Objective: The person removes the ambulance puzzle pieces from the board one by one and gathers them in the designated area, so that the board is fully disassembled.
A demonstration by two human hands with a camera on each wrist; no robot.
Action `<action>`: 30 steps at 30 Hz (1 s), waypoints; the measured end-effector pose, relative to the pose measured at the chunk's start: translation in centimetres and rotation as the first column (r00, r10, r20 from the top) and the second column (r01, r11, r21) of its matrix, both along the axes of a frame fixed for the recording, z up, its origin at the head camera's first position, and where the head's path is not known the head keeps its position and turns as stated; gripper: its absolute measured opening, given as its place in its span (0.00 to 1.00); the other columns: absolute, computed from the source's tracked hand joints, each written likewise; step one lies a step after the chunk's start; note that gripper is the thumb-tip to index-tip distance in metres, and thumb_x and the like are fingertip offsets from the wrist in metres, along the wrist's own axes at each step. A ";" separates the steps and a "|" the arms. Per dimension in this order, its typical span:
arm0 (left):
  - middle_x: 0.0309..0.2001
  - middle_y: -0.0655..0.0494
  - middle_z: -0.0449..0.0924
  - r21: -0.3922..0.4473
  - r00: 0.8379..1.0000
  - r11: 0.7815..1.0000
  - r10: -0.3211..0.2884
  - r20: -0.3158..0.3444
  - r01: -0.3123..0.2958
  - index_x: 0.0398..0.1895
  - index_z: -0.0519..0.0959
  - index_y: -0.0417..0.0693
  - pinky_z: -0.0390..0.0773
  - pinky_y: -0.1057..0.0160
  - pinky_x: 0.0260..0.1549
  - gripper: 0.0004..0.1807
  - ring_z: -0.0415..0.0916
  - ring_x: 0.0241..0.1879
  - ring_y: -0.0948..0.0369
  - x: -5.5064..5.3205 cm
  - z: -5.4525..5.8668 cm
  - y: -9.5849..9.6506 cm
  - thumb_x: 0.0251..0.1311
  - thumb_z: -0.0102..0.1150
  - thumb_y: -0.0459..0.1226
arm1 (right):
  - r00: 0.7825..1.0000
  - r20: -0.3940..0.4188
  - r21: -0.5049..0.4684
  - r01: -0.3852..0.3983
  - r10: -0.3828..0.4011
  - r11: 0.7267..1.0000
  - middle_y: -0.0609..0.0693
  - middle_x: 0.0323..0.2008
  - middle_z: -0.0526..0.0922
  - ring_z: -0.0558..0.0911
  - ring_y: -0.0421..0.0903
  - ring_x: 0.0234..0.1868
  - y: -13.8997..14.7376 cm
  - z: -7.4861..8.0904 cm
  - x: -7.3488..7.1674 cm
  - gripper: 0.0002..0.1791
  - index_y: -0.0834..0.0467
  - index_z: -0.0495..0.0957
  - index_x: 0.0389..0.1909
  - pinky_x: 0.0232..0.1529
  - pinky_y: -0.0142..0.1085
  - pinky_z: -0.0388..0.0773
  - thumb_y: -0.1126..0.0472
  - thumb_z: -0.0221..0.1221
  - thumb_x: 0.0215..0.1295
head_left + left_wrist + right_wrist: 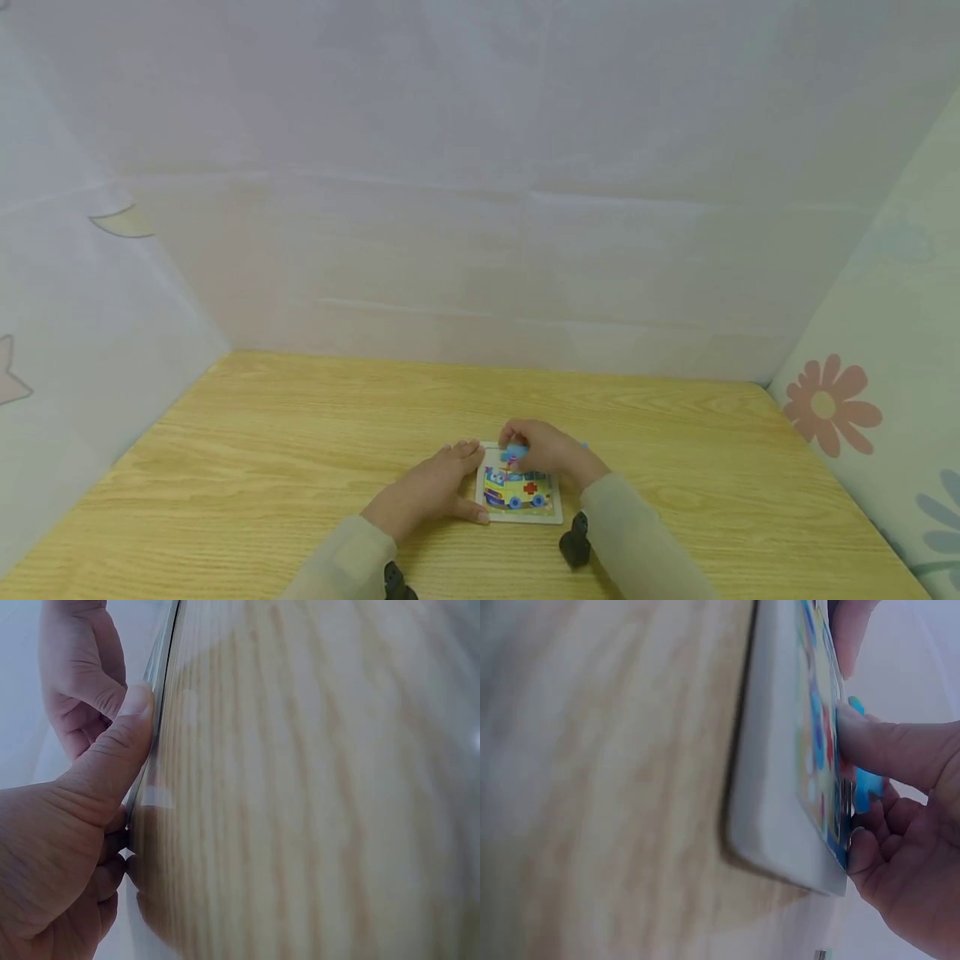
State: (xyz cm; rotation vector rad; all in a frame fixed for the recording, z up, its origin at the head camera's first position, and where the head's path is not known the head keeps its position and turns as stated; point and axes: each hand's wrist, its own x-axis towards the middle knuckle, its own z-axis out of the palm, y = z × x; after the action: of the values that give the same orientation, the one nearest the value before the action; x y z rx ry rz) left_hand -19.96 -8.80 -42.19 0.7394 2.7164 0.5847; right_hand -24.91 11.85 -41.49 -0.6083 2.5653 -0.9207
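A small jigsaw puzzle board with a pale frame and a yellow ambulance picture lies on the table. My left hand rests at its left side, thumb by the lower left corner and fingers by the upper left. In the left wrist view the left thumb lies straight along the board's edge. Over the upper part of the picture, my right hand pinches a light blue puzzle piece. Right fingertips are close against the picture surface, and the hand hides the picture's upper right.
Just beyond the right wrist a small blue bit shows on the table. The wooden tabletop reaches back to a pale cloth wall, with patterned cloth at both sides. A black wrist device sits by the right sleeve.
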 end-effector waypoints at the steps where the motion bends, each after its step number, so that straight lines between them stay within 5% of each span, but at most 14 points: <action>1: 0.70 0.46 0.55 -0.002 1.000 1.000 0.001 0.000 -0.001 0.68 0.59 0.40 0.57 0.45 0.65 0.52 0.52 0.68 0.43 0.0 0.0 0.0 0.42 0.64 0.60 | 1.000 0.000 0.006 -0.006 0.006 1.000 0.46 0.33 0.76 0.72 0.43 0.36 0.0 0.0 -0.1 0.11 0.53 0.76 0.36 0.43 0.40 0.74 0.68 0.64 0.54; 11: 0.71 0.47 0.54 -0.008 1.000 1.000 0.010 0.009 -0.010 0.68 0.59 0.41 0.57 0.45 0.66 0.52 0.51 0.69 0.44 -0.1 0.1 0.1 0.43 0.64 0.60 | 0.993 -0.093 0.110 -0.069 0.079 0.992 0.41 0.28 0.77 0.72 0.40 0.31 0.0 0.5 0.0 0.06 0.52 0.78 0.28 0.39 0.37 0.75 0.66 0.64 0.55; 30: 0.70 0.45 0.54 -0.001 1.000 1.000 -0.008 -0.008 0.008 0.68 0.59 0.39 0.57 0.46 0.66 0.53 0.51 0.69 0.45 0.0 0.1 -0.2 0.42 0.64 0.59 | 0.982 -0.164 0.119 -0.072 0.091 0.990 0.40 0.22 0.73 0.70 0.38 0.25 -0.6 0.2 1.0 0.06 0.54 0.76 0.25 0.30 0.30 0.69 0.65 0.61 0.58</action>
State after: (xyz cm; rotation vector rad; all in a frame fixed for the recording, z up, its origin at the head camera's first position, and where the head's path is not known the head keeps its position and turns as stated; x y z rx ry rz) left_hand -20.00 -9.05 -42.10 0.7535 2.7193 0.5796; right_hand -23.89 11.28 -41.32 -0.7829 2.6966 -0.7195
